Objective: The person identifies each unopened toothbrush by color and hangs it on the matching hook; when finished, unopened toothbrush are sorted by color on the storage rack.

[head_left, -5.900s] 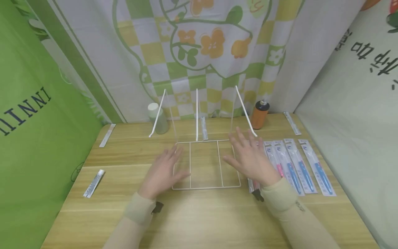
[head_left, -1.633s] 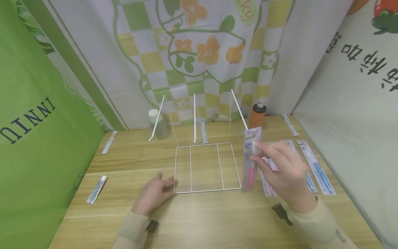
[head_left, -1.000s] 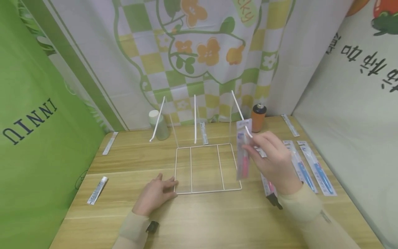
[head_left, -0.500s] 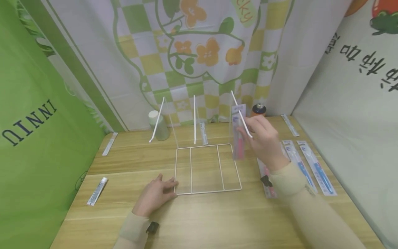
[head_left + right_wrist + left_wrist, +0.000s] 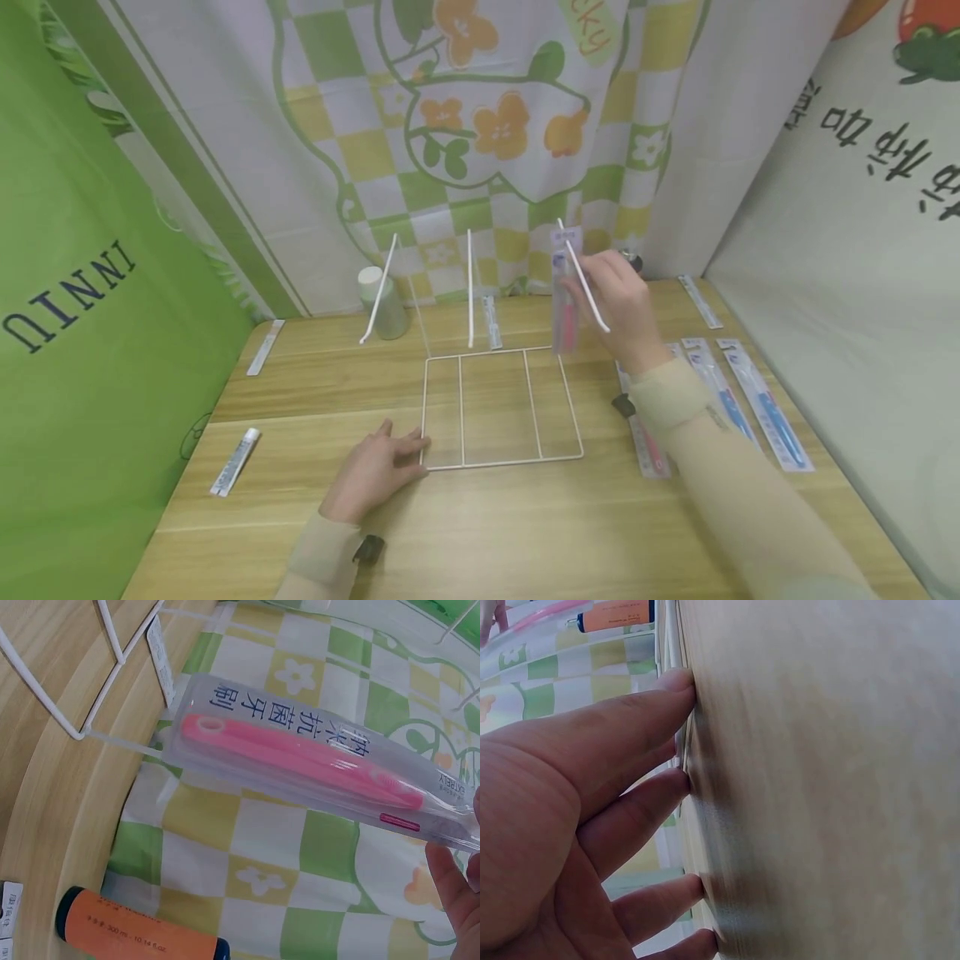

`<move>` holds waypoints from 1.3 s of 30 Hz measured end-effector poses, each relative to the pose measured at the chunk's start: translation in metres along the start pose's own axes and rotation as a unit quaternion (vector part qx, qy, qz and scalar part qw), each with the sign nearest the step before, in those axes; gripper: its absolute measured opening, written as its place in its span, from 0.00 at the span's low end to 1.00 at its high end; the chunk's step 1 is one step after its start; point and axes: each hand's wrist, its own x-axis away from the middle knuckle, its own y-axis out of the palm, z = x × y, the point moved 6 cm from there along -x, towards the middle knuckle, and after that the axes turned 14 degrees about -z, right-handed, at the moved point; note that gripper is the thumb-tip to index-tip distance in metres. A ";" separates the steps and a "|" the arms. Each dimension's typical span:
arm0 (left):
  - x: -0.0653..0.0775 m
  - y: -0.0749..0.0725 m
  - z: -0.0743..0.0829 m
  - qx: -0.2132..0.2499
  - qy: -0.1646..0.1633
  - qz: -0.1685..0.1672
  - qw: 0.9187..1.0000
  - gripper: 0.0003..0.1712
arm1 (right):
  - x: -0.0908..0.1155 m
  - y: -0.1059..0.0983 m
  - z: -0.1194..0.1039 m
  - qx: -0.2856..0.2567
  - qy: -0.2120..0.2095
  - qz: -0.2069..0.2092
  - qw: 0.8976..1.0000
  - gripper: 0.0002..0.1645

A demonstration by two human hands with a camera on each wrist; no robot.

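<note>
My right hand (image 5: 618, 304) pinches a packaged pink toothbrush (image 5: 567, 321) near the upper end of its clear pack. The right white prong (image 5: 589, 292) of a wire display rack (image 5: 462, 417) runs through the pack's top, which sits well back along it. In the right wrist view the pink handle (image 5: 300, 757) hangs clear of the table, fingertips (image 5: 450, 881) at the pack's edge. My left hand (image 5: 371, 471) rests at the rack base's front left corner, its fingers spread and fingertips down on the wood, thumb against the wire.
Several packaged toothbrushes (image 5: 768, 412) lie at the right, partly under my right forearm. A pale green bottle (image 5: 386, 308) stands behind the rack; an orange bottle (image 5: 142, 930) stands behind my right hand. A toothpaste tube (image 5: 235, 462) lies at the left, slim packets (image 5: 266, 346) farther back.
My right hand has picked up the pink toothbrush from the right, brought it onto the right prong and slid it back along it. My left hand has settled at the rack's corner.
</note>
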 end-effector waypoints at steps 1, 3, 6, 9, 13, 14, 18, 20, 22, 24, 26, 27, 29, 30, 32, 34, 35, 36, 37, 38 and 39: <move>0.000 0.000 0.000 0.001 0.001 0.000 1.000 0.24 | -0.001 0.001 0.002 0.000 0.002 0.000 1.000 0.12; 0.000 0.000 -0.001 0.001 0.002 0.000 1.000 0.24 | -0.003 0.004 0.006 -0.004 0.003 -0.001 1.000 0.12; -0.001 0.001 -0.002 -0.002 0.001 0.000 1.000 0.25 | -0.005 0.007 0.011 -0.003 0.003 0.001 1.000 0.13; -0.002 0.002 -0.003 -0.002 -0.002 -0.002 1.000 0.25 | -0.008 0.010 0.016 -0.001 0.005 0.000 1.000 0.14; -0.002 0.002 -0.003 0.000 -0.004 -0.003 1.000 0.25 | -0.008 0.014 0.022 -0.007 0.008 0.017 1.000 0.14; -0.002 0.002 -0.003 0.000 -0.004 -0.003 1.000 0.25 | -0.008 0.015 0.023 -0.008 0.009 0.019 1.000 0.14; -0.001 0.002 -0.003 -0.001 -0.003 -0.004 1.000 0.25 | -0.008 0.016 0.023 -0.012 0.010 0.027 1.000 0.15; -0.001 0.002 -0.002 0.001 -0.002 -0.003 1.000 0.25 | -0.008 0.016 0.023 -0.012 0.011 0.027 0.999 0.16; -0.001 0.002 -0.002 0.005 -0.001 -0.002 1.000 0.25 | -0.008 0.015 0.022 -0.014 0.012 0.033 0.999 0.16; -0.001 0.001 -0.001 0.007 -0.001 -0.001 1.000 0.24 | -0.008 0.015 0.021 -0.013 0.012 0.036 0.999 0.17; 0.000 0.001 -0.001 0.007 -0.002 -0.002 1.000 0.24 | -0.008 0.014 0.020 -0.011 0.009 0.038 0.999 0.18; 0.000 0.001 -0.001 0.005 -0.003 -0.001 1.000 0.24 | -0.008 0.014 0.020 -0.010 0.008 0.039 0.999 0.18; 0.000 0.001 -0.001 0.002 -0.005 0.000 1.000 0.24 | -0.008 0.014 0.020 -0.007 0.005 0.040 0.999 0.18; 0.000 0.001 -0.001 0.001 -0.006 0.000 1.000 0.24 | -0.008 0.013 0.020 -0.005 0.004 0.040 0.999 0.17; 0.000 0.001 -0.001 0.000 -0.006 0.001 1.000 0.24 | -0.007 0.013 0.020 -0.003 0.003 0.040 0.999 0.17; 0.000 0.001 -0.001 0.000 -0.006 0.001 1.000 0.24 | -0.007 0.013 0.021 -0.001 0.003 0.041 0.999 0.17; 0.000 0.001 -0.001 -0.001 -0.004 0.002 1.000 0.24 | -0.007 0.013 0.021 -0.001 0.003 0.041 0.999 0.17; 0.001 0.001 -0.001 -0.001 -0.004 0.001 1.000 0.24 | -0.006 0.013 0.021 -0.001 0.004 0.040 0.999 0.17; 0.001 0.001 -0.001 0.000 -0.004 0.000 1.000 0.25 | -0.006 0.013 0.021 0.000 0.004 0.040 0.999 0.18; 0.001 0.001 -0.001 0.001 -0.004 0.000 1.000 0.25 | -0.006 0.013 0.021 0.001 0.004 0.039 0.999 0.18; 0.001 0.001 0.000 0.001 -0.004 0.001 1.000 0.25 | -0.006 0.012 0.021 0.002 0.005 0.038 0.999 0.18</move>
